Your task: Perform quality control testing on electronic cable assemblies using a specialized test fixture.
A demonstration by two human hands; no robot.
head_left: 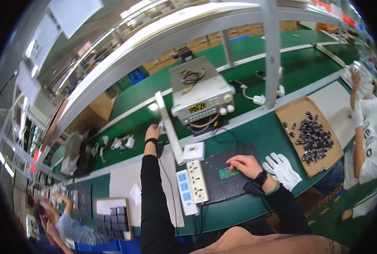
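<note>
My left hand (152, 133) is stretched far forward to the green belt, beside an upright white bar (169, 129). Its fingers are bent at a small white thing (161, 126) whose kind I cannot make out. My right hand (247, 166) is curled over a green circuit board (227, 172), thumb and fingers closed at its right end. Under the board is a black mat (214, 186). Dark bands circle both wrists. A white glove (283, 171) lies just right of my right hand.
A bench meter (203, 101) with a lit display stands ahead. Two power strips (197, 181) and a white box (193, 151) sit left of the mat. A cardboard tray (300, 127) holds many small black parts. Co-workers sit at both sides; a tray of black boxes (113, 220) is at left.
</note>
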